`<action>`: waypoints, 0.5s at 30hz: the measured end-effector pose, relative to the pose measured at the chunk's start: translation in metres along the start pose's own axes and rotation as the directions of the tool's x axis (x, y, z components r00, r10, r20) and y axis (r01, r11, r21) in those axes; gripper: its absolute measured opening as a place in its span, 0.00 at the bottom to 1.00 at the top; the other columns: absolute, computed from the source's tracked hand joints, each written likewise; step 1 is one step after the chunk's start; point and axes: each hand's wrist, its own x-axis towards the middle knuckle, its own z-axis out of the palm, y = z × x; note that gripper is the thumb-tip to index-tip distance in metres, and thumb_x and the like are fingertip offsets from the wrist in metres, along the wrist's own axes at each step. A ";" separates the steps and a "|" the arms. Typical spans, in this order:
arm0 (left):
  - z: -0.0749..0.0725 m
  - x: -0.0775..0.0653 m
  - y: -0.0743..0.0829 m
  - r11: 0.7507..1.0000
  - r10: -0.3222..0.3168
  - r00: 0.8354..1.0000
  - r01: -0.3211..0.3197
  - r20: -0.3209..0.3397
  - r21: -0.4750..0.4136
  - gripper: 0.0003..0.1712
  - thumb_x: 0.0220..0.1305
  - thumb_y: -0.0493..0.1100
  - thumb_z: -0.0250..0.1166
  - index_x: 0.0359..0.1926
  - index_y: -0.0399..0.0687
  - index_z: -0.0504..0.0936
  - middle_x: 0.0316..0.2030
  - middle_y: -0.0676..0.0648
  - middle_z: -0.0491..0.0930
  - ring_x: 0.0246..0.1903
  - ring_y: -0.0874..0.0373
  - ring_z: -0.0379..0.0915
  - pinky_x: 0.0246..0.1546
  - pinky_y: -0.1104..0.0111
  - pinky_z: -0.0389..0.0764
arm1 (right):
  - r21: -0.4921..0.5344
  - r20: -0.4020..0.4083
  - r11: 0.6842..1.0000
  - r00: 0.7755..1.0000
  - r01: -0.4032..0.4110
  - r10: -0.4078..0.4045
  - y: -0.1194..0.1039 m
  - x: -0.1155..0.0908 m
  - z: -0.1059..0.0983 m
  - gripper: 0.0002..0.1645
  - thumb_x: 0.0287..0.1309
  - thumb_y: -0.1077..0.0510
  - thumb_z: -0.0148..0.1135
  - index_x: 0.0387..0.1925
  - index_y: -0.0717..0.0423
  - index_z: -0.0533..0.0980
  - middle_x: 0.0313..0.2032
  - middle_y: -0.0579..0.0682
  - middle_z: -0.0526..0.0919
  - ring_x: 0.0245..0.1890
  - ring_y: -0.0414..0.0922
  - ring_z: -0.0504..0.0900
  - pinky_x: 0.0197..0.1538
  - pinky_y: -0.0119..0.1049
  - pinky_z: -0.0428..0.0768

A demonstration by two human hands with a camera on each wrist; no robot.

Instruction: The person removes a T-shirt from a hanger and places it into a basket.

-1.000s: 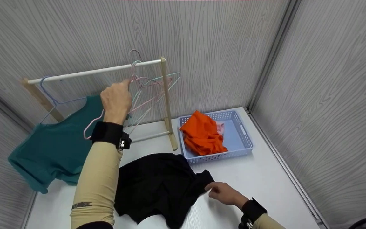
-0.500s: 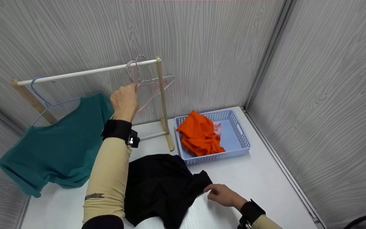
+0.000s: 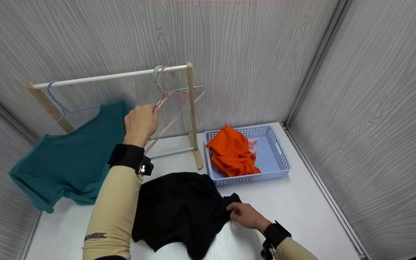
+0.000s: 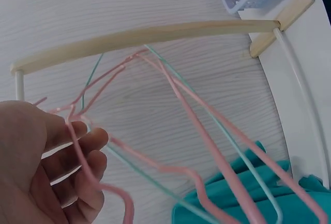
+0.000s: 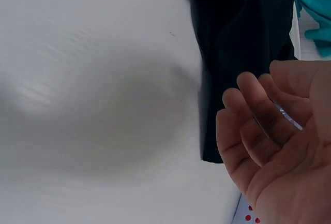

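My left hand (image 3: 141,122) is at the right end of the rack, its thumb and fingers curled round the wire of a pink hanger (image 4: 127,199). The hanger hooks sit together at the rail, and a mint hanger (image 3: 184,87) is among them. A black short garment (image 3: 179,206) lies spread on the white table in front of the rack. At the garment's right sleeve end is my right hand (image 3: 247,216), fingertips right at the cloth. Its fingers are loosely bent in the right wrist view, with no cloth between them.
A teal shirt (image 3: 74,155) hangs on a blue hanger (image 3: 63,110) at the left of the white rail (image 3: 121,75). Right of the rack's wooden post (image 3: 193,112) stands a light-blue basket (image 3: 284,162) with orange cloth (image 3: 231,151) and pale pink cloth (image 3: 252,145). Walls stand behind and right.
My left hand has shifted right and lower, beside the hangers; a hook seen above the rail earlier now sits with the others. My right hand has moved slightly left over the black sleeve.
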 end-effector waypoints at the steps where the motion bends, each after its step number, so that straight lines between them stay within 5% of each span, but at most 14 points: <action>1: -0.002 -0.005 -0.006 1.000 0.000 1.000 0.000 -0.017 -0.006 0.20 0.76 0.49 0.45 0.47 0.44 0.81 0.43 0.35 0.84 0.40 0.37 0.81 0.35 0.46 0.78 | -0.031 -0.032 1.000 0.999 -0.001 0.000 -0.003 0.006 0.003 0.17 0.61 0.65 0.59 0.52 0.65 0.75 0.39 0.58 0.81 0.37 0.46 0.78 0.41 0.38 0.76; 5: -0.009 -0.030 -0.033 0.998 -0.019 0.996 0.014 -0.083 -0.056 0.21 0.75 0.49 0.45 0.36 0.41 0.79 0.30 0.37 0.81 0.30 0.40 0.78 0.26 0.51 0.73 | -0.167 -0.079 0.985 0.996 -0.047 0.034 -0.019 0.028 0.024 0.31 0.58 0.62 0.64 0.64 0.57 0.67 0.55 0.62 0.73 0.53 0.57 0.76 0.49 0.50 0.78; 10: -0.015 -0.066 -0.077 0.982 -0.128 0.989 0.117 -0.068 -0.151 0.22 0.77 0.49 0.42 0.38 0.42 0.79 0.25 0.43 0.74 0.24 0.48 0.71 0.22 0.63 0.64 | -0.396 0.081 0.917 0.993 -0.043 0.082 -0.036 0.048 0.063 0.50 0.54 0.52 0.70 0.73 0.34 0.55 0.74 0.57 0.53 0.69 0.63 0.62 0.41 0.51 0.82; 15: -0.012 -0.103 -0.120 0.924 -0.272 0.962 0.270 0.029 -0.269 0.27 0.77 0.53 0.38 0.52 0.41 0.78 0.37 0.38 0.80 0.33 0.48 0.73 0.28 0.64 0.66 | -0.623 0.114 0.782 0.992 0.035 0.047 -0.033 0.047 0.089 0.36 0.50 0.43 0.72 0.62 0.32 0.70 0.71 0.48 0.62 0.66 0.58 0.67 0.42 0.59 0.80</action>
